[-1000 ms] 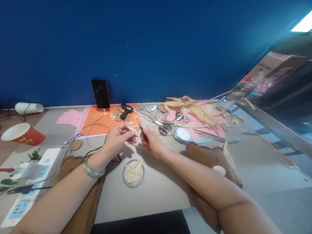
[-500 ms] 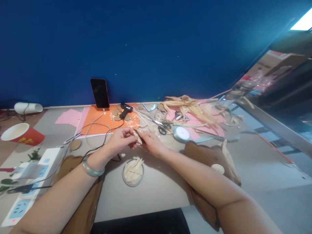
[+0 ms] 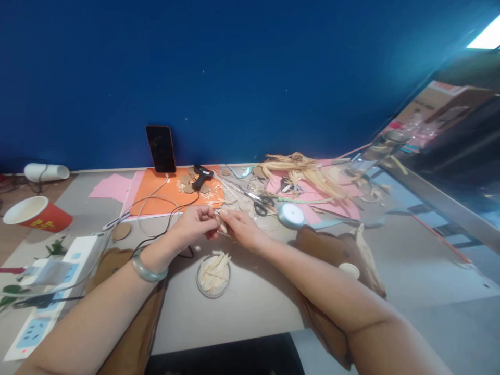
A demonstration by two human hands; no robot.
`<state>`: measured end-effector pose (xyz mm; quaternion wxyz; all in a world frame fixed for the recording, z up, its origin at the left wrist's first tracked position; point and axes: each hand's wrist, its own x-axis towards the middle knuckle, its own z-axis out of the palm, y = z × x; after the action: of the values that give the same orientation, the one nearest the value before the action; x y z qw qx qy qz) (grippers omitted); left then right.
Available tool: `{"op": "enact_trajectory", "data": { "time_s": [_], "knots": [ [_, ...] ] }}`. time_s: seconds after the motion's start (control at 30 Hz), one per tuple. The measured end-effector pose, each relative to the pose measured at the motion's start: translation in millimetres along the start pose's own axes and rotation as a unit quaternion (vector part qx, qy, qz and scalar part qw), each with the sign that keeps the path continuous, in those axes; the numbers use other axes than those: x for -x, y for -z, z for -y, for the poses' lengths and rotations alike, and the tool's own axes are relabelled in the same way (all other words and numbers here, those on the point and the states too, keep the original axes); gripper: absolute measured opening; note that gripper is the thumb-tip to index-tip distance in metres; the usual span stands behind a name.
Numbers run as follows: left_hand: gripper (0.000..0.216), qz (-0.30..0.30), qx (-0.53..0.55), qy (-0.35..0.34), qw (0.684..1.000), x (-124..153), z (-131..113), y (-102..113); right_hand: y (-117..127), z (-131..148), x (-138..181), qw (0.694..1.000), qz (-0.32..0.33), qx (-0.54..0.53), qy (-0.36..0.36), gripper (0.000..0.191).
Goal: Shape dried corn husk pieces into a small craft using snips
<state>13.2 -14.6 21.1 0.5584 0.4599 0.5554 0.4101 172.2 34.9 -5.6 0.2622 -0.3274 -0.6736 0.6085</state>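
My left hand (image 3: 194,226) and my right hand (image 3: 242,229) meet over the grey table (image 3: 253,307), fingertips together. Both are closed, pinching a small pale husk piece (image 3: 222,225) between them. Whether small scissors are still in the right hand cannot be seen. Just below the hands sits a small round dish (image 3: 213,275) filled with several pale cut husk pieces. A green bangle (image 3: 147,270) is on my left wrist.
Scissors (image 3: 258,203), a ribbon roll (image 3: 291,215), dried husks (image 3: 308,174) on pink paper, a black glue gun (image 3: 202,175) on orange paper and a propped phone (image 3: 160,149) lie beyond. A red cup (image 3: 35,214) and power strip (image 3: 54,284) sit left.
The hands came together: the right hand moved left toward the left hand, and the dark scissor tips seen a second ago are no longer visible. A small scrap lies on the table.
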Motion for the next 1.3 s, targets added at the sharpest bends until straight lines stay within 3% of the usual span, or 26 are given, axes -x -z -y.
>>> {"op": "enact_trajectory", "data": {
  "time_s": [0.1, 0.3, 0.73, 1.3],
  "knots": [
    [0.014, -0.004, -0.006, -0.003, 1.000, 0.3, -1.6, 0.0, 1.1, 1.1, -0.5, 0.999, -0.036, 0.011, -0.003, 0.054],
    [0.021, 0.006, 0.012, -0.019, 1.000, 0.4, -4.5, 0.6, 1.7, -2.3, -1.1, 1.000, 0.005, -0.001, -0.003, 0.051],
    [0.023, 0.008, 0.016, -0.019, 1.000, 2.1, -6.6, 0.3, 1.2, 4.2, 2.7, 0.999, 0.026, -0.005, -0.022, 0.052],
    [0.019, 0.008, 0.029, -0.015, 0.999, 2.9, -5.5, 0.1, 0.6, 5.1, 2.3, 0.999, -0.004, -0.014, -0.033, 0.051]
  ]
}}
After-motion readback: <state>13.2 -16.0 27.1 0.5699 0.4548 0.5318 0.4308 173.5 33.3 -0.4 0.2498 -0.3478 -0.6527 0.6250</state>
